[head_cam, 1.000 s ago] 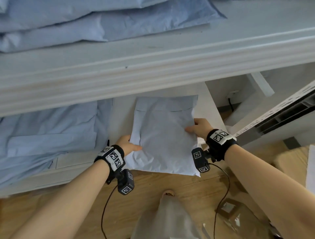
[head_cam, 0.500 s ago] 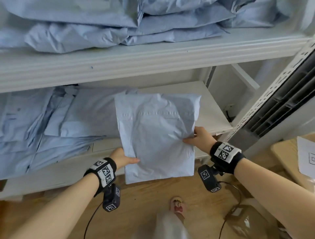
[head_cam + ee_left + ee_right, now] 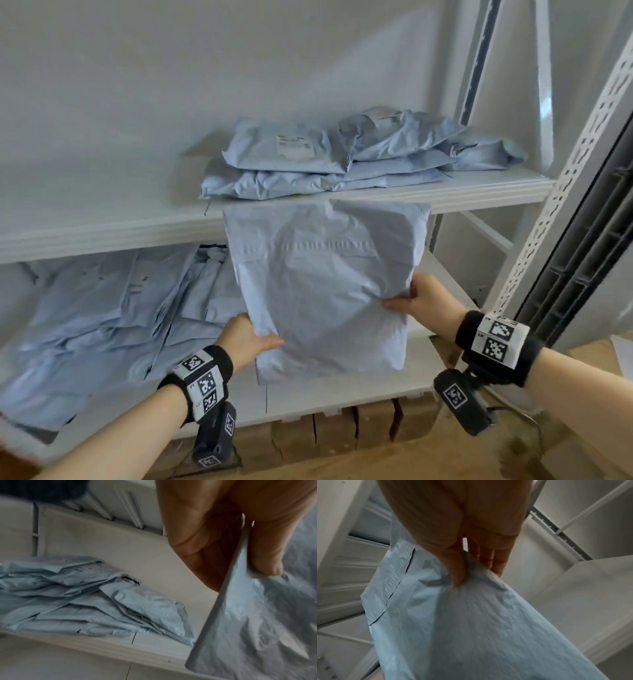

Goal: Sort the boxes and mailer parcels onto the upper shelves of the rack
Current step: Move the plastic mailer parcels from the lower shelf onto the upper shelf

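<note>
So both hands are on one flat pale-blue plastic mailer parcel [image 3: 322, 291], held up in front of the white metal rack [image 3: 561, 192]. The left hand [image 3: 245, 339] pinches the parcel's lower left edge, thumb on the near face and fingers behind; the left wrist view shows the edge clamped between thumb and fingers [image 3: 202, 555]. The right hand [image 3: 423, 299] grips the right edge about halfway up, thumb in front with the plastic bunched under it, and the right wrist view shows that same pinch [image 3: 458, 573].

The parcel hangs roughly upright, tilted a bit, not resting on anything. Its top edge sits level with the front lip of the upper white shelf [image 3: 102, 219] and covers part of that lip.

On that upper shelf, toward the right and further back, there's a small stack of crumpled pale-blue mailer bags [image 3: 342, 157], a couple with white labels. The lower white shelf [image 3: 342, 394] has a messy heap of flat blue mailers [image 3: 113, 318] on its left side, well left of the held parcel. Under the rack, brown cardboard boxes [image 3: 342, 431] sit on the wooden floor [image 3: 394, 466].
</note>
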Available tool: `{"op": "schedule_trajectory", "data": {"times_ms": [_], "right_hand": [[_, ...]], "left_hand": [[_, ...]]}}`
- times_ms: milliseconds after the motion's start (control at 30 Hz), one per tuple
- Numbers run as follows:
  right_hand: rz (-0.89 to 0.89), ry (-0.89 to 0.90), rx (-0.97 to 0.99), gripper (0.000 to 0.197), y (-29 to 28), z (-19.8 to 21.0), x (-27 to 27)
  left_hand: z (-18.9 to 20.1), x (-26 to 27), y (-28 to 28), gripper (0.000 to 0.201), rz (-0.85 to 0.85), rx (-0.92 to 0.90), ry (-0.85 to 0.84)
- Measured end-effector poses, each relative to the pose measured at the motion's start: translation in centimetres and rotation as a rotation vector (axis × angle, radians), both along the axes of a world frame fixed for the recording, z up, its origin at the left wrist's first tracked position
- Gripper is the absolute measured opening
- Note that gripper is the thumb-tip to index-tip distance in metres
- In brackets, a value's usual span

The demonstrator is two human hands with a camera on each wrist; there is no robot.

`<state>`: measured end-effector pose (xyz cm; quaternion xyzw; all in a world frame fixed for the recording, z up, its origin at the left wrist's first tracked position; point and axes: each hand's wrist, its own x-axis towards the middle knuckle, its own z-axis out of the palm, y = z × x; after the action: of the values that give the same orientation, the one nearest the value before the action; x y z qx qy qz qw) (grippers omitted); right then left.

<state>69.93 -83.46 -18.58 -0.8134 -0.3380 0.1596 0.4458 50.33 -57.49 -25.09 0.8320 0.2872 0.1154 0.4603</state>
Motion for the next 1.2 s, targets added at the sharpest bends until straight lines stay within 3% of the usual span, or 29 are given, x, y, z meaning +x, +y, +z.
{"op": "schedule_trajectory", "data": {"times_ms": [300, 500, 633, 767, 833, 933, 967, 1033, 1100, 1200], "right_hand": [[0.044, -0.213, 0.059, 0.017, 1.2, 9.5, -0.5], [-0.014, -0.114, 0.323, 0.043, 1.9, 15.2, 0.5], [0.002, 0.084, 0.358, 0.053, 1.6, 15.9, 1.1], [-0.038, 0.033, 0.287, 0.058, 2.1, 15.3, 2.6], [-0.053, 0.003, 0.272, 0.060, 2.6, 15.7, 4.0], [-0.089, -0.089, 0.270, 0.078, 3.6, 17.4, 7.0], [-0.100, -0.141, 0.260, 0.081, 4.0, 18.1, 8.1], [-0.100, -0.232, 0.240, 0.076, 5.2, 19.7, 10.1], [-0.083, -0.319, 0.201, 0.055, 6.7, 21.5, 12.1], [-0.050, -0.377, 0.123, 0.034, 9.0, 24.2, 15.2]], "left_hand": [[10.3, -1.2, 2.1, 0.020, 0.010, 0.085, -0.251], [17.1, 0.7, 3.0, 0.015, 0.056, 0.018, -0.459], [21.2, 2.5, 3.2, 0.018, 0.013, -0.087, -0.534], [23.4, 5.0, 3.2, 0.026, -0.018, -0.099, -0.566], [24.0, 6.2, 3.4, 0.038, -0.047, -0.042, -0.565], [25.1, 8.1, 4.3, 0.082, -0.117, 0.047, -0.511], [25.5, 8.8, 4.7, 0.086, -0.131, 0.105, -0.475], [26.5, 10.5, 5.5, 0.071, -0.139, 0.259, -0.375], [27.8, 12.6, 6.6, 0.056, -0.129, 0.382, -0.257], [30.0, 15.7, 8.1, 0.049, -0.131, 0.524, -0.068]]}}
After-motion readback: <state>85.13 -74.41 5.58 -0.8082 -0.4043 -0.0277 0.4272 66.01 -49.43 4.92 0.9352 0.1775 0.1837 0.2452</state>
